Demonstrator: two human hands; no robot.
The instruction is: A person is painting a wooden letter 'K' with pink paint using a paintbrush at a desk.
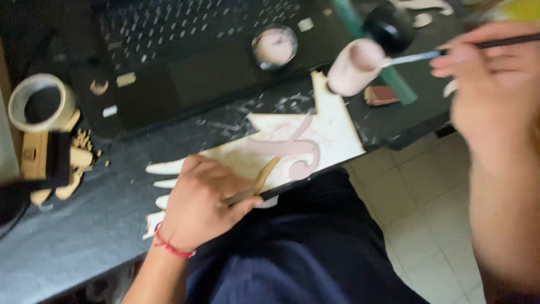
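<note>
Left hand (197, 205) lower centre, closed on thin wooden strip (264, 177), pressing pale cut-out wooden panel (332, 135) (pink-painted) on dark table (84, 225), right hand (495, 84) upper right, pinching paintbrush (427, 54) tip-first in pink paint bottle (354, 67).

no packages, labels, signs (or screens)
</note>
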